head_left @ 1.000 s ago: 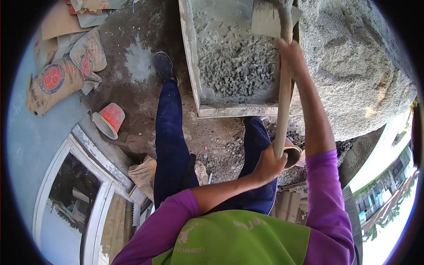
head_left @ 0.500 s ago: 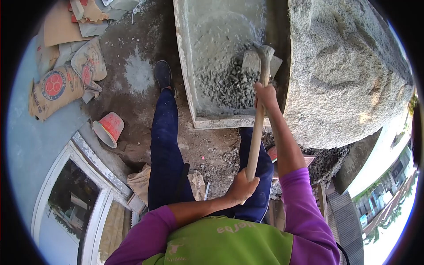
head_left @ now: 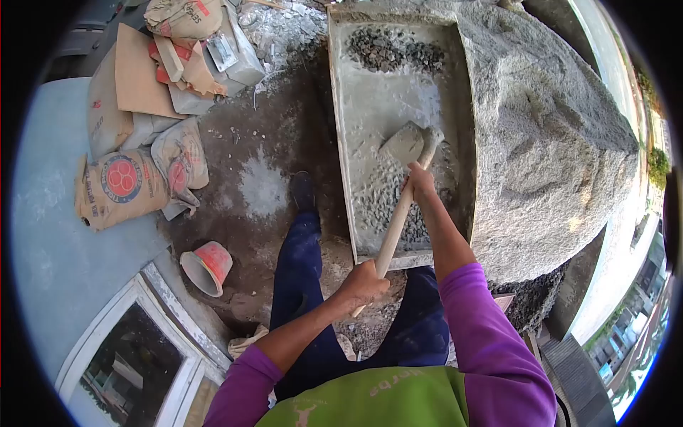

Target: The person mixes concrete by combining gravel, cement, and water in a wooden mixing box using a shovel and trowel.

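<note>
Both hands grip the wooden handle of a hoe (head_left: 398,231). My right hand (head_left: 421,181) is closed round it near the head, while my left hand (head_left: 364,283) is wrapped round the lower end, close to my legs. The grey-smeared hoe blade (head_left: 403,145) rests in wet grey mix inside a long mixing trough (head_left: 344,142). Below the blade, gravel (head_left: 388,203) coated in the mix covers the near part of the trough. More dark gravel (head_left: 393,51) lies in a heap at the far end. The blade's lower edge is hard to make out.
A large sand pile (head_left: 548,149) rises against the trough's right side. To the left are a red bucket (head_left: 208,267) on its side, a cement bag (head_left: 122,188) and stacked cardboard (head_left: 146,78). A white-framed window (head_left: 128,349) stands at lower left.
The hoe blade has moved from the near gravel to farther up the trough, and the handle slants more. The view has shifted, showing the trough's far end and its gravel heap.
</note>
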Available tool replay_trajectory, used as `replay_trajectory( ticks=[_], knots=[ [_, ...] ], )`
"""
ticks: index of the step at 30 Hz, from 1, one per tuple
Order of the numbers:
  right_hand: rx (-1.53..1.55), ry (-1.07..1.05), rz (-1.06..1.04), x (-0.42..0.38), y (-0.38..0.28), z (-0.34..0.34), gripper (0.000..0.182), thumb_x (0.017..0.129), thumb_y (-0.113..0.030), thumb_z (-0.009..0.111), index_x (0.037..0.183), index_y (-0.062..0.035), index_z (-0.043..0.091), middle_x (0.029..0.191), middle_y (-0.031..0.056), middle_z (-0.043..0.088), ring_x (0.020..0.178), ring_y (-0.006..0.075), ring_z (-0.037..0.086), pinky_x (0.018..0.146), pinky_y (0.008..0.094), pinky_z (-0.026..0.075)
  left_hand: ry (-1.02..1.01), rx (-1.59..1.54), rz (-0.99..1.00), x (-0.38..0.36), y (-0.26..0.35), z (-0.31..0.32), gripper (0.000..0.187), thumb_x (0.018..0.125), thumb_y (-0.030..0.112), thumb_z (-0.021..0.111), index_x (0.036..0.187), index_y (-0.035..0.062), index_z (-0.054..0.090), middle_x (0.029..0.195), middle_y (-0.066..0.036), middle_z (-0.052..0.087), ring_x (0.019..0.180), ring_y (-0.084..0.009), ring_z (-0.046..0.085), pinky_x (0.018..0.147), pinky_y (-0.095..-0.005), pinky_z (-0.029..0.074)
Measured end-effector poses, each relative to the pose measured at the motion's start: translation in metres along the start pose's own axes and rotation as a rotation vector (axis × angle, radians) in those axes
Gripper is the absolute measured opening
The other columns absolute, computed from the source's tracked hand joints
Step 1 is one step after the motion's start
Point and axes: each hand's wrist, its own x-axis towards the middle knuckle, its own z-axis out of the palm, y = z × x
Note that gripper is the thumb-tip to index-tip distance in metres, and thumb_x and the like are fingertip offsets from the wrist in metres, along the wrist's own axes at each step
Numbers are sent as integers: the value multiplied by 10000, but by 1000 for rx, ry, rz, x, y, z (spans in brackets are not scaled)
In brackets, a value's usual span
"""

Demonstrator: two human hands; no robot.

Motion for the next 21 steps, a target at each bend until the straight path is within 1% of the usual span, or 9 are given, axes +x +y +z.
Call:
replay_trajectory(
  ticks=[2, 5, 6, 9, 10, 13, 15, 17, 21],
  knots=[
    [87, 49, 20, -29, 0, 7, 287, 937, -262, 621, 887, -9, 495, 638, 97, 507, 441, 247, 519, 412, 417, 489, -74, 36, -13, -31, 27, -47, 425, 820, 137, 681, 1132, -138, 593, 735, -149, 658, 564, -195, 661, 521, -363, 529],
    [99, 115, -16, -61, -1, 2, 288, 927, -257, 624, 901, 0, 496, 633, 100, 505, 438, 252, 520, 410, 421, 496, -96, 93, 95, -59, 12, -81, 417, 812, 146, 686, 1115, -129, 608, 764, -174, 676, 582, -207, 675, 532, -375, 538],
    [86, 133, -33, -67, -3, 7, 289, 924, -256, 625, 903, 2, 497, 631, 101, 504, 437, 252, 521, 408, 422, 497, -157, 78, -10, -72, 27, -96, 414, 817, 168, 693, 1113, -112, 622, 801, -222, 700, 676, -282, 723, 631, -416, 566],
    [96, 139, -214, -88, -50, 28, 287, 917, -274, 632, 844, -23, 515, 597, 81, 506, 435, 233, 530, 400, 402, 487, -31, 223, 220, -59, 18, -114, 417, 827, 194, 700, 1116, -100, 631, 841, -271, 708, 773, -379, 737, 731, -467, 570],
    [96, 146, -261, -91, -73, 40, 290, 911, -270, 643, 848, -17, 516, 602, 77, 517, 429, 222, 530, 394, 389, 483, -27, 262, 225, -47, 23, -122, 427, 846, 223, 705, 1129, -90, 635, 875, -306, 703, 834, -440, 724, 779, -494, 562],
    [146, 143, -430, -72, -147, 73, 284, 900, -262, 667, 876, -19, 522, 626, 74, 536, 435, 199, 537, 392, 363, 479, 51, 290, 309, 15, 41, -136, 402, 868, 226, 698, 1115, -85, 634, 874, -304, 703, 827, -442, 721, 780, -498, 562],
    [148, 102, -519, -39, -189, 96, 281, 893, -256, 681, 907, -21, 529, 639, 75, 537, 449, 197, 538, 400, 356, 483, 115, 221, 399, 70, 56, -146, 374, 889, 227, 693, 1095, -80, 636, 846, -280, 704, 791, -421, 723, 751, -488, 560],
    [132, 80, -578, 15, -219, 121, 297, 888, -252, 691, 913, -6, 527, 652, 83, 541, 462, 207, 539, 416, 382, 487, 159, 151, 457, 136, 65, -159, 369, 891, 241, 699, 1065, -77, 627, 760, -210, 686, 685, -326, 701, 675, -454, 543],
    [17, 108, -498, 98, -214, 172, 335, 896, -273, 685, 875, 31, 546, 664, 110, 561, 491, 226, 571, 443, 397, 509, 147, 36, 367, 197, 56, -190, 315, 892, 218, 698, 1023, -54, 608, 701, -94, 629, 618, -181, 619, 599, -384, 502]
  ],
)
